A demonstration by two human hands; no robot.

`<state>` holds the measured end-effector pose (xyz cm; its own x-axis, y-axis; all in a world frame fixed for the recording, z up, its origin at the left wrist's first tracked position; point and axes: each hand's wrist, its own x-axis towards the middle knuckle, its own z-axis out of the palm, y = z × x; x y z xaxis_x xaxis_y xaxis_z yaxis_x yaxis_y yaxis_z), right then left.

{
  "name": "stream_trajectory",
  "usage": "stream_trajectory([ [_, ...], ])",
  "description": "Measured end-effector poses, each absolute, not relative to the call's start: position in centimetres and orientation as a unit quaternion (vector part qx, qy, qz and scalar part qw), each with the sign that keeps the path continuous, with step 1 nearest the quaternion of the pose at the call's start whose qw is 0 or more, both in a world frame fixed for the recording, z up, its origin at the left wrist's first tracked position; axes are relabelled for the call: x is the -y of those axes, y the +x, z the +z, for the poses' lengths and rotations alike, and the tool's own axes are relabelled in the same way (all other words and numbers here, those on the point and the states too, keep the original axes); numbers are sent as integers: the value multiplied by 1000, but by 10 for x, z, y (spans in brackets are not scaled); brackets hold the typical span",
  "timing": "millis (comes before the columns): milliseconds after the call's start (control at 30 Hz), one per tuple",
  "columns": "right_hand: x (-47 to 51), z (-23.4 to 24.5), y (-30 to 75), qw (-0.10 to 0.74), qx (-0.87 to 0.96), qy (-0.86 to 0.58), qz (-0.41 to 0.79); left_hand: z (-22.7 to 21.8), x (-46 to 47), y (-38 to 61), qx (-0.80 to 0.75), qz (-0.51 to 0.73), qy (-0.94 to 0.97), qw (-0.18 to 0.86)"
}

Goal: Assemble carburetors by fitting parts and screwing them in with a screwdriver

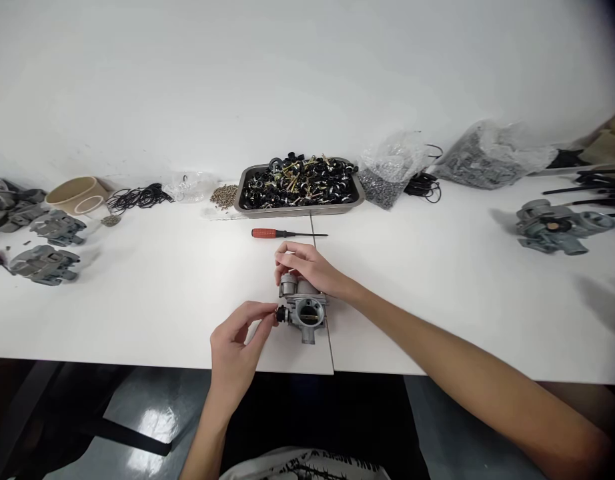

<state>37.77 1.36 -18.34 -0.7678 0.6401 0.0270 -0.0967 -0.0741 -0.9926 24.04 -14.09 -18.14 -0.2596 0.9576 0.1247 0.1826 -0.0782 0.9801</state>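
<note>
A grey metal carburetor rests on the white table in front of me, its round bore facing me. My right hand is closed over the back and top of it, its fingertips curled behind the body. A small black ribbed knob sticks out from the carburetor's left side. Between thumb and forefinger, my left hand pinches that knob at its outer end. Just beyond my right hand lies a screwdriver with a red and black handle, its shaft pointing right.
Behind the screwdriver stands a metal tray heaped with black and brass-coloured parts. Bags of small parts line the back. Carburetors sit at the left and right. A tan bowl stands back left. A seam crosses the table.
</note>
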Motion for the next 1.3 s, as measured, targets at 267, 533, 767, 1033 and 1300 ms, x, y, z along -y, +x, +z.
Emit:
stream_trajectory([
  [267, -11, -180, 377, 264, 623, -229, 699, -184, 143, 239, -560, 543, 503, 372],
  [533, -10, -177, 378, 267, 624, -222, 700, -180, 141, 241, -555, 547, 490, 391],
  [767, -11, -178, 378, 266, 618, -223, 705, -184, 140, 245, -550, 582, 495, 338],
  [1033, -11, -180, 378, 267, 607, -202, 721, -184, 138, 247, -556, 603, 504, 271],
  [1300, -11, -181, 377, 288, 617, -204, 703, -183, 140, 243, -593, 613, 440, 283],
])
